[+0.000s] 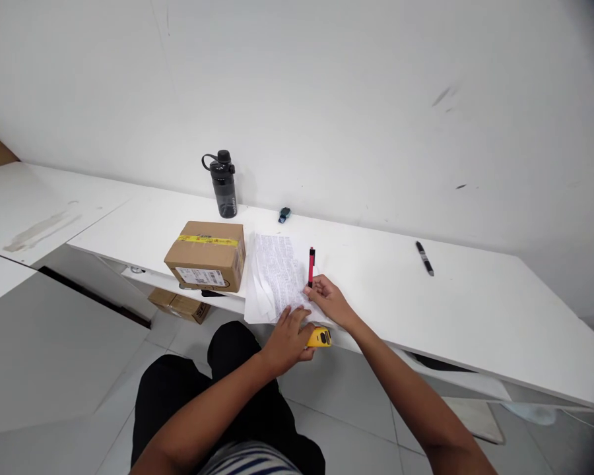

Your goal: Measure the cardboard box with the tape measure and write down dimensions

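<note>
My right hand pinches a red pen with black parts, held nearly upright over the handwritten sheets of paper. Its tip is hidden by my fingers. At the desk's front edge, my left hand grips what looks like a yellow tape measure between thumb and lower fingers. The other fingers of that hand rest on the bottom of the papers. Left of the papers sits a taped cardboard box with a white shipping label on its front.
A dark water bottle stands behind the box, near the wall. A small dark blue object lies behind the papers. Far to the right is a black marker. Another cardboard box shows below the white desk.
</note>
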Tool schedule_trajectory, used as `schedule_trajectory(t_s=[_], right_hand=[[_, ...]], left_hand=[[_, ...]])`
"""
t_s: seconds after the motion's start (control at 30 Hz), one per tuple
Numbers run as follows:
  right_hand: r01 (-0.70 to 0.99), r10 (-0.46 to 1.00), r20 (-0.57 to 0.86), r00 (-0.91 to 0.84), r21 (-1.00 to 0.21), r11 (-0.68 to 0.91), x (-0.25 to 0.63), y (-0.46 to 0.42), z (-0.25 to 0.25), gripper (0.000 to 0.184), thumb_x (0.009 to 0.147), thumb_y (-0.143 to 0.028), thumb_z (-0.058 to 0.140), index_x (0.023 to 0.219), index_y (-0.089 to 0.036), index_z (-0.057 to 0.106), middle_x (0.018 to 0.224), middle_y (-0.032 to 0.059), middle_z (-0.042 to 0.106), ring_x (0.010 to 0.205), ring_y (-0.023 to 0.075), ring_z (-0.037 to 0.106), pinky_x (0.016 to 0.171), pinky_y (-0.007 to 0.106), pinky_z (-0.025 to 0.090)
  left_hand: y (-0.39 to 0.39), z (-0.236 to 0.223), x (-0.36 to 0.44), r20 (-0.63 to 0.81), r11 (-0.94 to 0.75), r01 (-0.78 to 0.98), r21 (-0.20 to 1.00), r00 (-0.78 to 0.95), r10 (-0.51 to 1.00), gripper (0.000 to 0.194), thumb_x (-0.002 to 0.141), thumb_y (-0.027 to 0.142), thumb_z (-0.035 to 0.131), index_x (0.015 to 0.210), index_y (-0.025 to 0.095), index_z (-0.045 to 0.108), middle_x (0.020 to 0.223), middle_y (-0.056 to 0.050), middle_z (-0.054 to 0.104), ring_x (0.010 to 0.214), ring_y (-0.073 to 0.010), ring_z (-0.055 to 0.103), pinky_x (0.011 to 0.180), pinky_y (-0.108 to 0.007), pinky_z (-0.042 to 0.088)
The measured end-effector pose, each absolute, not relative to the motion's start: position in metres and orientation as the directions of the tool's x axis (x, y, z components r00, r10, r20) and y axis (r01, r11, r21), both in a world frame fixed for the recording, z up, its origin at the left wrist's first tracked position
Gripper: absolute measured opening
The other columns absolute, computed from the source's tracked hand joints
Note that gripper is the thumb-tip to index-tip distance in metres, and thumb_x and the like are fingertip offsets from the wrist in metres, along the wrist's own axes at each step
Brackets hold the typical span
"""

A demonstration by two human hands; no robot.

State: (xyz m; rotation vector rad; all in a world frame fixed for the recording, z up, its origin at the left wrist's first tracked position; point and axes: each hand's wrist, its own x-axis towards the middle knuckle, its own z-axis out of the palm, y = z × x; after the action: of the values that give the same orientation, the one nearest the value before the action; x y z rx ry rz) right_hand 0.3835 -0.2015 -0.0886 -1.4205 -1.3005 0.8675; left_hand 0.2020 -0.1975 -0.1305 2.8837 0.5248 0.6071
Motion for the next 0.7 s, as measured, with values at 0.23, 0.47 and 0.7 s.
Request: schedule_trajectory(t_s=[0.23,0.47,0.7], right_hand=[[0.273,0.959,0.106,0.264,-0.962,0.031,0.392,-0.217,-0.096,0.033,0.079,-0.053,0.063,0.089,-0.023,0.054,0.066,-0.0029,0.052,0.058,0.0144,0.048,0.056,0.028,0.041],[0.382,0.967,0.097,0.234,-0.924,0.001,0.391,-0.22,-0.09,0.028,0.084,-0.05,0.054,0.076,-0.024,0.06,0.068,0.0004,0.06,0.064,0.0182,0.055,0.061,0.031,0.044],[0.425,0.974,0.085,0.212,-0.905,-0.013,0.388,-0.217,-0.094,0.037,0.087,-0.051,0.049,0.067,-0.022,0.061,0.063,0.0008,0.058,0.064,0.0185,0.055,0.062,0.032,0.045]], left_hand=[[-0.2,-0.14,0.205,0.33,-0.94,0.323,0.115,0.88,0.342,0.044,0.082,0.031,0.059,0.122,0.015,0.058,0.142,-0.014,0.047,0.135,-0.0332,0.038,0.114,-0.052,0.022],[-0.204,-0.143,0.207,0.285,-0.94,0.333,0.074,0.896,0.34,0.044,0.081,0.029,0.06,0.124,0.02,0.059,0.152,-0.009,0.035,0.137,-0.0374,0.033,0.113,-0.058,0.02],[-0.205,-0.137,0.209,0.259,-0.936,0.342,0.09,0.899,0.353,0.041,0.084,0.027,0.056,0.124,0.018,0.06,0.151,-0.005,0.037,0.136,-0.0386,0.034,0.113,-0.06,0.02]])
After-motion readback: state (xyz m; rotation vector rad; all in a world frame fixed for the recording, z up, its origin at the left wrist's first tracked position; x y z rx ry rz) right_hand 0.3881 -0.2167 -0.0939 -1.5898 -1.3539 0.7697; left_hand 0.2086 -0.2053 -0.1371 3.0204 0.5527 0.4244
